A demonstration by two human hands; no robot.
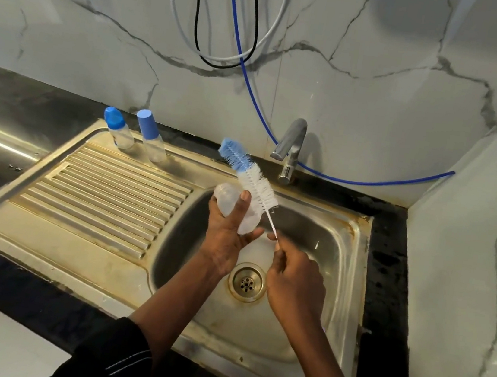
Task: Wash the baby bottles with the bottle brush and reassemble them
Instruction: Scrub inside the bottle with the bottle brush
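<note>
Over the steel sink basin (314, 228) my left hand (225, 232) grips a clear, uncapped baby bottle (228, 200), lying tilted with its base toward the upper left. My right hand (292, 276) pinches the thin white handle of the bottle brush (250, 177). The brush's blue and white bristle head is outside the bottle, just above and beside it. Two more bottles stand upright at the back of the draining board: one with a round blue cap (116, 128), one with a taller light-blue cap (151, 136).
A chrome tap (290, 149) stands behind the basin with no water running. The drain (247, 282) lies below my hands. The ribbed draining board (104, 191) is to the left. Hoses hang on the marble wall, and a blue hose (368, 182) runs behind the tap.
</note>
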